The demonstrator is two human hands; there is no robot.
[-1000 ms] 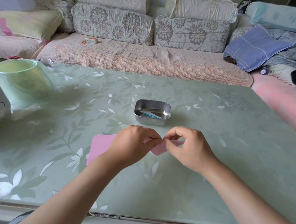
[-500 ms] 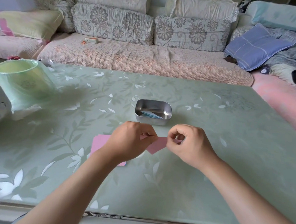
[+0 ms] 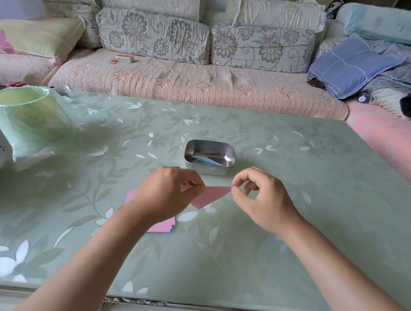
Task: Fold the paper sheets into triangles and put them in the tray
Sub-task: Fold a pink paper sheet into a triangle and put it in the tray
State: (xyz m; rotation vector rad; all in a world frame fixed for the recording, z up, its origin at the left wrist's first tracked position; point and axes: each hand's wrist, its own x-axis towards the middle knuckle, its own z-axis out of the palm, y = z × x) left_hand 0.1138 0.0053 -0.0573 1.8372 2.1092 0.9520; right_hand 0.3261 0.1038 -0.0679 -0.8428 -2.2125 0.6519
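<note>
Apart go my hands. A second ago they were bunched knuckle to knuckle over the crease; now they've drawn wide and the small pink folded paper triangle (image 3: 209,195) is stretched between them at the centre of the frame, just clear of the tabletop as far as I can tell.

My left hand (image 3: 166,196) grips the broad left end with its fingers curled round it. My right hand (image 3: 262,199) pinches the sharp right tip between thumb and forefinger, the other fingers loosely bent.

The fold looks finished to me, so this one should be ready to drop in. Just above it in the frame sits the small rectangular stainless-steel tray (image 3: 208,171), and inside it lies one pale blue folded paper triangle (image 3: 206,160). That's one banked, I'd say, and the pink would make two.

Under my left wrist, left of centre, the flat stack of pink paper sheets (image 3: 161,228) waits, mostly hidden. I can't tell how many remain.

It all rests on the pale green leaf-patterned glass table (image 3: 291,232), with a green bag-lined bin (image 3: 26,110) at upper left.
</note>
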